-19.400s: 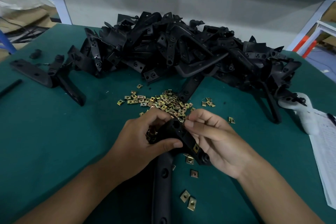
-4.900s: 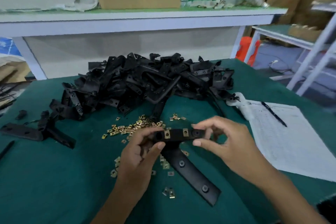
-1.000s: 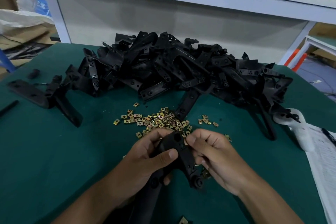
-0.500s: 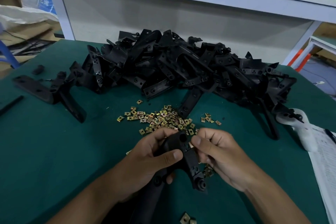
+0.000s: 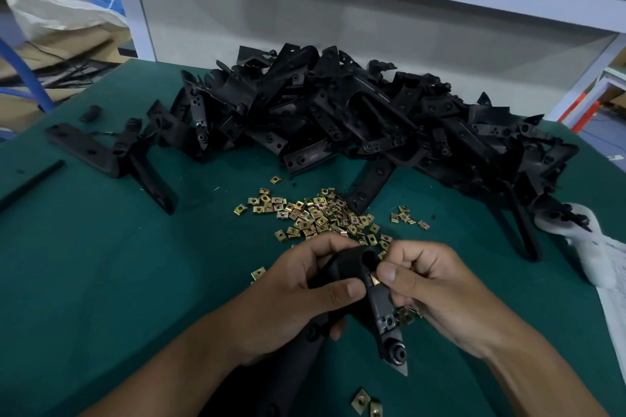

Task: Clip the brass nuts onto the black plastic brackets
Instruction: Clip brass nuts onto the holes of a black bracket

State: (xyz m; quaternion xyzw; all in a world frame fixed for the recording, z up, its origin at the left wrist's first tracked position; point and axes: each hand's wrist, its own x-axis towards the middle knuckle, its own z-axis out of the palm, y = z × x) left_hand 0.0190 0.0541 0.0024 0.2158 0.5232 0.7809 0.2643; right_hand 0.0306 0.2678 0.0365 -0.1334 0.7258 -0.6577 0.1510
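My left hand (image 5: 298, 294) grips a black plastic bracket (image 5: 381, 308) at its bend, thumb across the front. One arm of the bracket points down toward me, the other slants right to a round end. My right hand (image 5: 430, 291) pinches a brass nut (image 5: 374, 278) against the bracket's edge just below the top hole. Loose brass nuts (image 5: 315, 213) lie scattered on the green table just beyond my hands. A few more sit under my right hand and near the front edge (image 5: 366, 403).
A large heap of black brackets (image 5: 355, 118) fills the back of the green table (image 5: 101, 281). Separate brackets (image 5: 111, 156) lie at the left. A black rod (image 5: 30, 184) lies at the far left. A white object (image 5: 589, 240) and paper sit at the right edge.
My right thumb and fingers have shifted onto the bracket's edge, and a brass nut now shows there. The bracket has stayed in my left hand's grip.
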